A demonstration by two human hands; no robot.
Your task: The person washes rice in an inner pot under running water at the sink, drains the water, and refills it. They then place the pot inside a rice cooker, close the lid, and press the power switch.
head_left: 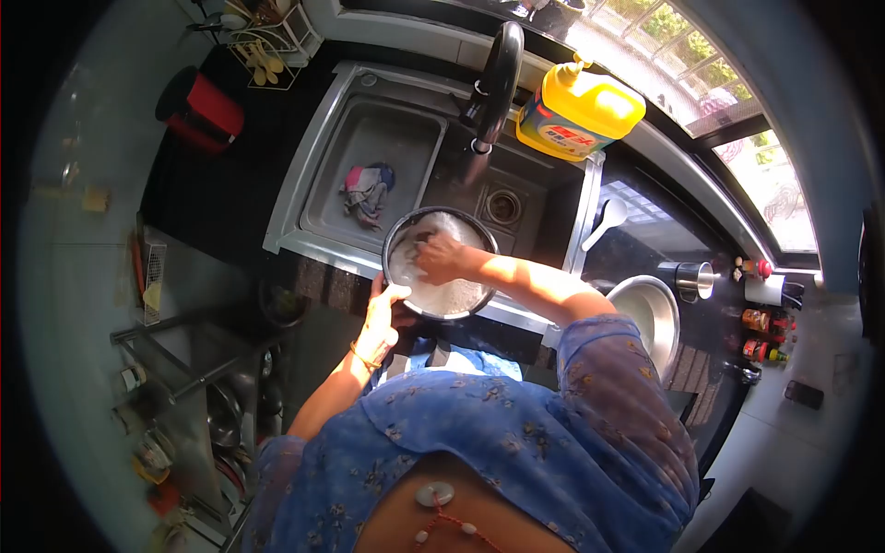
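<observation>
A dark-rimmed round pot with whitish, cloudy contents stands at the front edge of the double sink. My left hand grips the pot's left side, thumb near the rim. Inside the pot is my right hand, its fingers curled and partly hidden in the contents; what they hold, if anything, cannot be made out. Behind the pot rises a black faucet. A bunched grey and pink cloth lies in the left basin.
A yellow detergent jug stands behind the sink. To the right are a white spoon, a metal basin, a steel cup and several bottles. A red and black container and a utensil rack are at the back left.
</observation>
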